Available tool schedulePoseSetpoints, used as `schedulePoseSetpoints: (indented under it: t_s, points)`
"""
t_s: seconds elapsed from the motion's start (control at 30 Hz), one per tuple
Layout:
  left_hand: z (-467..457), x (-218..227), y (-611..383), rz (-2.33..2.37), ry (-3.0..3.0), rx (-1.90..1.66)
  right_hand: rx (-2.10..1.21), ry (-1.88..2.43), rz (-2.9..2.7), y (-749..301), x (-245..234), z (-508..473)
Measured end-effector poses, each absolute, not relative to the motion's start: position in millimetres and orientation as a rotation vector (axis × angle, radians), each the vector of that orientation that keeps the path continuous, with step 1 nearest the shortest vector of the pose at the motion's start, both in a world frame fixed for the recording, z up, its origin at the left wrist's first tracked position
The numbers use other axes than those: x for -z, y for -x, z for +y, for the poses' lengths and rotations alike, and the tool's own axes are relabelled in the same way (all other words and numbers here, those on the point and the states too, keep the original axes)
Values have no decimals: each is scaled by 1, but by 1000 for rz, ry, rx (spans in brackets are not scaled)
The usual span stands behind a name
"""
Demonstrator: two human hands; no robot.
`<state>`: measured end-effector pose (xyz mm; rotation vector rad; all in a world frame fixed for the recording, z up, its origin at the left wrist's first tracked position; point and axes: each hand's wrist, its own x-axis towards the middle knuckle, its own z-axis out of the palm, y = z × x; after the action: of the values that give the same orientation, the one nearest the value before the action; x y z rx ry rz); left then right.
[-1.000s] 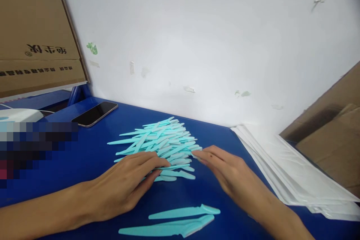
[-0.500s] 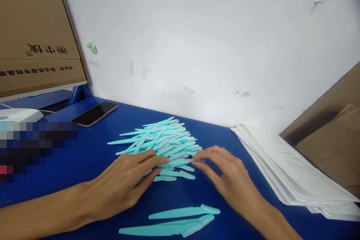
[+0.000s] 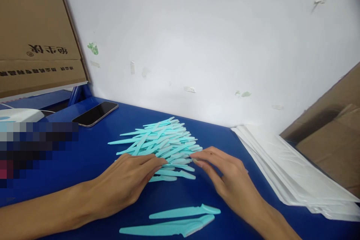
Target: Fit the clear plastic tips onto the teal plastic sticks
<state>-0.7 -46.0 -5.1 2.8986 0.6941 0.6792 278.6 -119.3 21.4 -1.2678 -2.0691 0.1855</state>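
A loose heap of turquoise eyebrow razors (image 3: 165, 140) lies on the blue table, most with their pale blade ends toward the right. My left hand (image 3: 135, 176) rests at the heap's near left edge, thumb and forefinger closed on the handle of an eyebrow razor (image 3: 178, 161); its grip is partly hidden. My right hand (image 3: 225, 167) is at the right side of the heap, thumb and forefinger tips close together at that razor's blade end. Closer to me, apart from the heap, lie a single razor (image 3: 180, 212) and overlapping razors (image 3: 163, 229).
A phone (image 3: 95, 114) lies at the back left, beside a white object (image 3: 21, 114) and a blurred-out patch. A printed cardboard box (image 3: 36, 26) stands behind them. White plastic bags (image 3: 281, 168) are stacked at right by brown cardboard (image 3: 332, 138). A white wall (image 3: 197, 45) backs the table.
My left fingers have shifted slightly and flattened over the razor handle, showing less of it. My right fingertips have moved very little. The heap and the separate razors look the same.
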Motion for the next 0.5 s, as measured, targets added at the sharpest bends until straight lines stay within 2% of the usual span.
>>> schedulePoseSetpoints:
  t_s: [0.1,0.17,0.37,0.5]
  points:
    - [-49,2,1,728,-2868,-638,-100,1303,-2014,-278,-20,-119]
    - [-51,1,1,735,-2851,-624,-160,1305,-1934,-277,-21,-120]
    - [-54,-3,0,705,-2838,-652,-892,1253,-1391,-264,-23,-119]
    - [-54,-5,0,685,-2841,-699,-1074,1160,-1212,-257,-16,-117]
